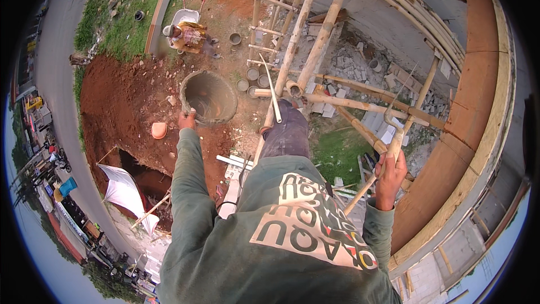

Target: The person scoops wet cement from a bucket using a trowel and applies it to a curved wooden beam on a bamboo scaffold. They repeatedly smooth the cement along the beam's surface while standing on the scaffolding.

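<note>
My left hand [188, 119] reaches forward and grips the near rim of a round, mortar-coated bucket [226, 98]. The bucket's wide mouth faces up toward me; its inside looks grey-brown, and how much it holds is unclear. At the right, my right hand [390, 175] is closed around the pale wooden handle of what appears to be a trowel [396, 142]. A bent metal neck rises from the handle to a thin blade seen edge-on. My leg [288, 135] in dark trousers rests among the bamboo scaffold poles [323, 34].
Far below, a person [188, 38] stoops beside a white wheelbarrow [186, 17]. Several small buckets [252, 74] stand near a bamboo ladder. An orange-brown beam [469, 95] curves along the right. Rubble lies under the poles; red soil and a dug pit [147, 174] are at left.
</note>
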The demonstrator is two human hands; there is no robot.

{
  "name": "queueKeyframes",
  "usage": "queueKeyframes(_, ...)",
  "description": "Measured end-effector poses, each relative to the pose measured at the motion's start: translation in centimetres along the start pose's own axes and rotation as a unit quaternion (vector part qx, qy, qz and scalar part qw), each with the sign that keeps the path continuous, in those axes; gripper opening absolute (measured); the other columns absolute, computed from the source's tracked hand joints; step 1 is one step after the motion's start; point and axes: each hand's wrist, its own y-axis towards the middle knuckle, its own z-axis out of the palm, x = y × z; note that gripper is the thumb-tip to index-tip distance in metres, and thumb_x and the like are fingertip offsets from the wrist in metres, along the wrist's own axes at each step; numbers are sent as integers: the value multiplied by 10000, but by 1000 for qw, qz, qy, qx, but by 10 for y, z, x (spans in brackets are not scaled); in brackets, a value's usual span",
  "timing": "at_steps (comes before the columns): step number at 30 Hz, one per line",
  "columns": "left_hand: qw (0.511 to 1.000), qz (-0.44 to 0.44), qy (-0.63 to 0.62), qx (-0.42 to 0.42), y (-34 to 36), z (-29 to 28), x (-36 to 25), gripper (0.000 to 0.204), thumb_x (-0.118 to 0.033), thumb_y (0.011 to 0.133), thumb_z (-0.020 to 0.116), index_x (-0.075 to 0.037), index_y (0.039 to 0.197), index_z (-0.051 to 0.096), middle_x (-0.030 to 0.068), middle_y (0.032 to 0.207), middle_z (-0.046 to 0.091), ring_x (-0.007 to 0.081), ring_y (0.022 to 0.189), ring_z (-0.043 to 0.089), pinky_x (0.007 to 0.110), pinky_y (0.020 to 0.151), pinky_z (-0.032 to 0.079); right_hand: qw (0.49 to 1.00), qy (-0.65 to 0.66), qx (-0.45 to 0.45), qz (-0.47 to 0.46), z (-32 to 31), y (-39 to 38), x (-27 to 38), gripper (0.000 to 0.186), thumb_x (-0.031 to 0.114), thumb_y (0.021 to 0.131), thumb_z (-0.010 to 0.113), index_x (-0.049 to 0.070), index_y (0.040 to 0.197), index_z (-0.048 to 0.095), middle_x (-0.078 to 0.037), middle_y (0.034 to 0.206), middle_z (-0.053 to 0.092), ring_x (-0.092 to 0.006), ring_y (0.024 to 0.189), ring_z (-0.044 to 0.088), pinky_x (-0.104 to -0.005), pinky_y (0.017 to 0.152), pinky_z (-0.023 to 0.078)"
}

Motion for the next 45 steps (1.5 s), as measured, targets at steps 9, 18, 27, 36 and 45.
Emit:
queueKeyframes(9, 951, -194, 187, -153, -66, -90, 208, 834, -355, 724, 795, 112, 1281, 385, 278, 1241, 527, 366, 1022, 577, 451, 881, 469, 996, -17, 84, -19, 36, -6, 12, 229, 228, 968, 529, 16, 1052, 550, 1, 701, 498, -49, 505, 424, -193, 436, 313)
queueKeyframes(18, 951, 143, 231, 148, -14, 45, 96, 562, -338, 805, 736, -11, 1207, 519, 182, 1138, 613, 321, 1052, 581, 416, 904, 459, 969, -189, -91, -131, -16, 14, 39, 228, 220, 908, 626, 15, 990, 572, 27, 688, 505, -60, 552, 455, -245, 477, 361)
queueKeyframes(27, 888, 296, 244, 254, -14, 205, -98, 424, -221, 812, 704, -62, 1137, 484, 133, 918, 573, 221, 797, 542, 387, 689, 483, 818, -322, -368, -302, -145, 77, 121, 310, 184, 812, 674, -7, 1007, 528, -222, 793, 629, -396, 754, 635, -434, 638, 477)
queueKeyframes(36, 909, 217, 125, 332, -24, 249, -160, 376, -217, 827, 685, -71, 1116, 493, 74, 855, 561, 159, 599, 503, 313, 528, 444, 692, -454, -474, -301, -232, 247, 183, 365, 209, 760, 748, 18, 949, 501, -181, 942, 612, -373, 908, 595, -455, 787, 478)
queueKeyframes(45, 953, 91, 140, 254, -46, 181, -109, 284, -170, 879, 684, -76, 1033, 466, 106, 841, 590, 226, 710, 582, 401, 577, 512, 684, -405, -546, -263, -254, 290, 172, 396, 241, 757, 750, 10, 988, 525, -192, 949, 620, -375, 920, 595, -452, 820, 471)
